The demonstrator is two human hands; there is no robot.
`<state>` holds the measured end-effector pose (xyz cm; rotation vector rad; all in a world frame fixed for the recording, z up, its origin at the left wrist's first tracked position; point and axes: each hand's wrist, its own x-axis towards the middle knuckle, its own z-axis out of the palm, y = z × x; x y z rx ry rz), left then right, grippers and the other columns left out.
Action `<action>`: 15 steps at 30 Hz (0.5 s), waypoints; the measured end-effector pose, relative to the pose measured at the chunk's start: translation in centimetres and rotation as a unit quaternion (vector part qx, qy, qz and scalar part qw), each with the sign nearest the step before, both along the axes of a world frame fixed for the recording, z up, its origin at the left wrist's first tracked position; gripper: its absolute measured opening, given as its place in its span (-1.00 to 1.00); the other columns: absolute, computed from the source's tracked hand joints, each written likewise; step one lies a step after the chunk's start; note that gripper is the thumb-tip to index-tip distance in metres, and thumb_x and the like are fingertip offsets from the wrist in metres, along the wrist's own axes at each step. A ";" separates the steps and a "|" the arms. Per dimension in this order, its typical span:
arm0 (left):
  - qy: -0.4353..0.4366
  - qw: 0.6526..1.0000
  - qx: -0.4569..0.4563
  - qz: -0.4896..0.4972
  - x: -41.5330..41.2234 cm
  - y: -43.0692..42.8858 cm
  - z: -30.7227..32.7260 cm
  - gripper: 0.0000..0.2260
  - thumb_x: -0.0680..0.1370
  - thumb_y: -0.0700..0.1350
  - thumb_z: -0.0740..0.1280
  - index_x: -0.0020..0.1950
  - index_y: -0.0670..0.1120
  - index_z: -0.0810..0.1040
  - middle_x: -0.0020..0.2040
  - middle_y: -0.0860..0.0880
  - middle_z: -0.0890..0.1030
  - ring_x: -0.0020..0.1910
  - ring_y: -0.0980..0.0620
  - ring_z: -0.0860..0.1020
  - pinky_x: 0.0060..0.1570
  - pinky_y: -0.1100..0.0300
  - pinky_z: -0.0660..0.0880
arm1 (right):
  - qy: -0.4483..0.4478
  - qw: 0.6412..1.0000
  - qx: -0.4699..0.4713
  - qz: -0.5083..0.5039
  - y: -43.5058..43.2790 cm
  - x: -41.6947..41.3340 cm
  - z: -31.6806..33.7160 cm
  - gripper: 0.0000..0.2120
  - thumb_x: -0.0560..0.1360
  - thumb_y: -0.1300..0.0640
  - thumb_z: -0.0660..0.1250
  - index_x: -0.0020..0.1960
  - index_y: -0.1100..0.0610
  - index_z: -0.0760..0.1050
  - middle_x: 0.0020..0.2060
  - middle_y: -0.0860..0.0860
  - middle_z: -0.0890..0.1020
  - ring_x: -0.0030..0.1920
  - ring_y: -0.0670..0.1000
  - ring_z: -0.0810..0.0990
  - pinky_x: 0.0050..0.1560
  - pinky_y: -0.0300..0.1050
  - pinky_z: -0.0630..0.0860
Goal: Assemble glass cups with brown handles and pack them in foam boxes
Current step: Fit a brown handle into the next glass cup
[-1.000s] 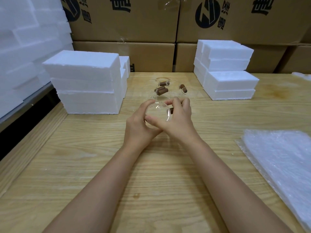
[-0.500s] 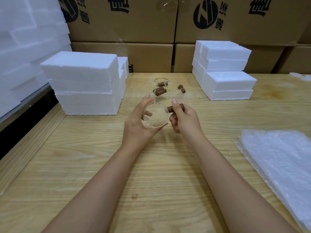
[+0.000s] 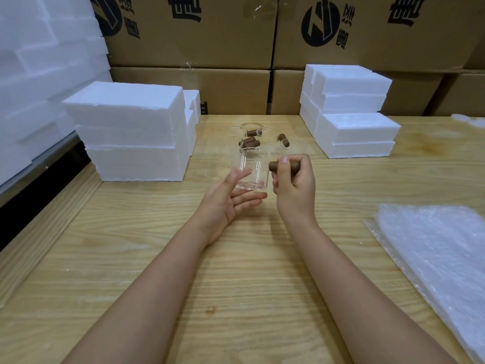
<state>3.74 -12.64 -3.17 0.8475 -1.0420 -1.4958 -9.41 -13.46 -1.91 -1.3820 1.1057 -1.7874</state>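
A clear glass cup (image 3: 253,170) is held upright above the table by its brown handle (image 3: 275,165), which my right hand (image 3: 295,185) grips in a fist. My left hand (image 3: 231,198) lies open, palm up, just under and to the left of the cup; its fingertips touch the cup's side and base. Behind it, several more glass cups with brown handles (image 3: 249,141) lie on the table. Stacks of white foam boxes stand at the left (image 3: 131,132) and at the right (image 3: 351,119).
The wooden table (image 3: 236,258) stretches toward me. Sheets of bubble wrap (image 3: 435,253) lie at the right edge. Cardboard cartons (image 3: 223,35) line the back. More foam blocks (image 3: 39,61) are piled at the far left.
The cup has turned from mouth toward me to upright. My right hand has closed on the handle and my left hand has opened, its palm now under the cup.
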 end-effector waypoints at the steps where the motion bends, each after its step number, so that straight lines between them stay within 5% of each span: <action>1: 0.002 1.000 -0.006 0.000 0.1 -0.1 -0.1 -0.48 0.42 0.16 0.24 0.26 -0.14 0.45 -0.05 -0.16 0.70 -0.06 -0.07 0.68 -0.08 0.19 0.61 | -0.009 1.000 -0.002 0.003 0.0 0.0 -0.1 -0.88 0.56 0.04 0.19 -0.14 0.01 0.35 -0.30 0.08 0.54 -0.31 -0.02 0.46 -0.21 -0.03 0.37; 5: 0.010 0.999 -0.033 0.004 0.1 -0.3 -0.4 -0.59 0.44 0.09 0.27 0.22 -0.07 0.47 -0.01 -0.14 0.69 -0.05 -0.04 0.68 -0.07 0.21 0.60 | -0.089 0.996 0.013 0.002 0.5 0.9 -0.6 -0.89 0.58 0.12 0.27 0.04 0.03 0.34 -0.22 -0.07 0.57 -0.25 -0.10 0.54 -0.15 -0.15 0.45; 9: 0.009 0.998 -0.053 0.035 0.0 -0.2 -0.4 -0.39 0.32 0.20 0.48 0.23 -0.10 0.46 -0.01 -0.04 0.69 -0.03 0.02 0.67 -0.03 0.23 0.58 | -0.129 0.990 0.060 -0.013 1.9 2.7 -1.2 -0.42 0.40 -0.05 0.43 0.27 0.02 0.18 -0.17 -0.10 0.63 -0.16 -0.25 0.58 -0.13 -0.43 0.39; 11: 0.007 0.997 -0.063 0.051 0.0 -0.3 -0.5 -0.41 0.36 0.14 0.45 0.29 -0.09 0.42 0.01 -0.01 0.70 0.02 0.03 0.66 -0.02 0.26 0.56 | -0.110 0.991 0.073 -0.015 2.2 3.3 -1.4 -0.29 0.31 -0.10 0.47 0.29 -0.05 0.13 -0.08 -0.07 0.63 0.00 -0.19 0.59 0.00 -0.30 0.43; 15: -0.035 0.990 -0.101 0.090 -0.5 -0.3 -0.8 -0.48 0.40 0.02 0.35 0.33 -0.06 0.36 -0.03 0.06 0.71 0.06 0.10 0.65 0.03 0.26 0.54 | -0.135 0.987 0.082 0.013 2.1 3.5 -1.6 -0.35 0.37 0.11 0.51 0.28 -0.12 0.19 0.02 0.01 0.63 0.12 -0.03 0.59 0.27 -0.02 0.45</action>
